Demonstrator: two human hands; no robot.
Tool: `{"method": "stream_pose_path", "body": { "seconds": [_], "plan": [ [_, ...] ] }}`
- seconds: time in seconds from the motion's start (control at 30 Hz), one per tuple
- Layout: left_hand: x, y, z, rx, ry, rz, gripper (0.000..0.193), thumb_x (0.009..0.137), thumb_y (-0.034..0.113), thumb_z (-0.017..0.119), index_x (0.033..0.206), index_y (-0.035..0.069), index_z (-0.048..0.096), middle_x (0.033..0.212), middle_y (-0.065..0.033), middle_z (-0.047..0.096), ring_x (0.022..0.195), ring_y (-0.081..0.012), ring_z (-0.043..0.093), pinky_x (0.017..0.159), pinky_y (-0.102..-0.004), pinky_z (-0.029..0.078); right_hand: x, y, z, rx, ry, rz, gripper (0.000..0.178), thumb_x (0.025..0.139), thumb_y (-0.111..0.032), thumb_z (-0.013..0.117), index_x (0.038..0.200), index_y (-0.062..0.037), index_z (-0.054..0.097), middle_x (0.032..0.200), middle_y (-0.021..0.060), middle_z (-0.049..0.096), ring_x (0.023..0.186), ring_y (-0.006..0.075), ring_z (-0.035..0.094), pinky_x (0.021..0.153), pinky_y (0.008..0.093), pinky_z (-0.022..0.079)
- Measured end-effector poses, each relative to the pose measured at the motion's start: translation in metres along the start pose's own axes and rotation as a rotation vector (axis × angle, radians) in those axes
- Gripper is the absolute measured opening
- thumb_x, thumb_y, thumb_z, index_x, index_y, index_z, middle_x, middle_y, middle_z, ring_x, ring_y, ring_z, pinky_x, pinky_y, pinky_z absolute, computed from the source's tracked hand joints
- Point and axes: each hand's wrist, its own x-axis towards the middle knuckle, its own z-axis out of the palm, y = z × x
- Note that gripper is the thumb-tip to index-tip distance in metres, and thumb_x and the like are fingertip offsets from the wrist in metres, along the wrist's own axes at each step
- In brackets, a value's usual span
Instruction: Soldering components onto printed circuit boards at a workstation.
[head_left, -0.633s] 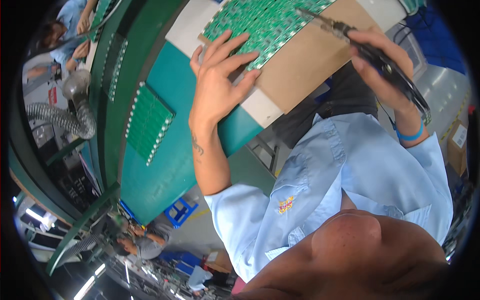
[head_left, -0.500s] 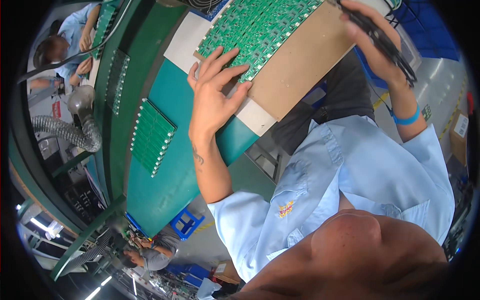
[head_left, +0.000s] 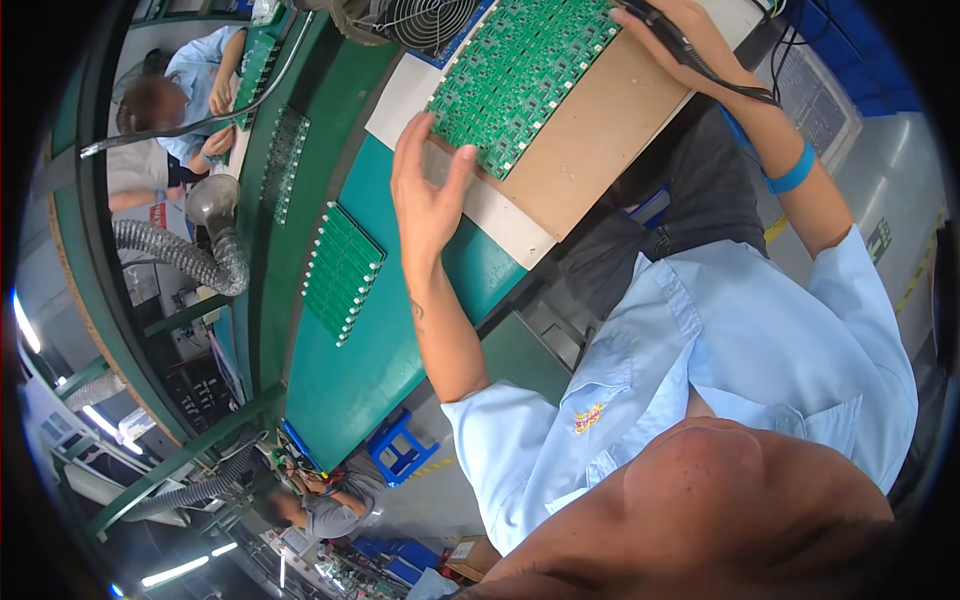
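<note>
A green circuit board panel [head_left: 525,75], dense with small parts and with white connectors along its edges, lies on a brown board [head_left: 580,150]. My left hand [head_left: 430,190] is at the panel's near left corner, fingers straight and thumb apart; the fingertips and thumb tip meet its edge. At the panel's right side, my right hand [head_left: 700,50] is closed around a slim black tool [head_left: 672,35], which runs back across the palm to the wrist. The tool's tip is hard to make out, so its exact kind cannot be told.
More green panels [head_left: 343,270] lie stacked on the teal mat [head_left: 350,385] at left. Another panel [head_left: 285,165] is on the green strip beyond. A fan grille [head_left: 430,20] stands behind the work. Across the line, a person [head_left: 200,85] handles boards near a fume hose [head_left: 190,250].
My left hand has drawn back from on top of the panel to its corner edge. My right hand has turned and come nearer the panel with the tool. The whole view has shifted somewhat.
</note>
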Motion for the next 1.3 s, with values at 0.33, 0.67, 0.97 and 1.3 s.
{"method": "stream_pose_path", "body": {
  "seconds": [0.33,0.67,0.97,1.3],
  "plan": [
    [-0.005,0.000,0.018,0.002,0.179,-0.146,0.063,0.098,0.017,0.073,0.150,-0.005,0.047,0.143,-0.0252,0.062,0.131,-0.0367,0.062,0.110,-0.0444,0.050,0.010,0.037,0.019,-0.219,-0.005,-0.285,0.034,0.094,0.002,0.064,0.128,-0.0010,0.063,0.112,0.0146,0.074,0.089,0.0313,0.071,0.082,0.0370,0.056],
    [-0.003,0.003,0.022,-0.070,0.284,-0.210,0.074,0.093,0.004,0.078,0.156,-0.001,0.039,0.143,-0.0207,0.057,0.130,-0.0342,0.061,0.109,-0.0430,0.050,0.008,0.021,0.017,-0.181,-0.026,-0.197,0.034,0.094,0.001,0.067,0.128,-0.0019,0.063,0.106,0.0127,0.074,0.088,0.0244,0.073,0.080,0.0333,0.057],
    [0.003,0.001,0.015,-0.412,0.435,-0.254,0.085,0.082,-0.009,0.084,0.154,0.004,0.040,0.139,-0.0138,0.051,0.124,-0.0281,0.058,0.102,-0.0381,0.052,0.011,0.008,0.004,-0.150,-0.054,-0.464,0.048,0.088,0.005,0.079,0.131,-0.0011,0.059,0.105,0.0112,0.073,0.088,0.0205,0.077,0.080,0.0290,0.059],
    [0.005,-0.002,0.012,-0.439,0.480,-0.181,0.081,0.082,-0.010,0.085,0.149,0.007,0.043,0.137,-0.0135,0.050,0.124,-0.0277,0.056,0.103,-0.0390,0.053,0.012,0.035,0.004,-0.257,-0.058,-0.670,0.056,0.083,0.007,0.084,0.131,-0.0012,0.058,0.107,0.0110,0.071,0.088,0.0202,0.078,0.079,0.0292,0.059]
  ]
}}
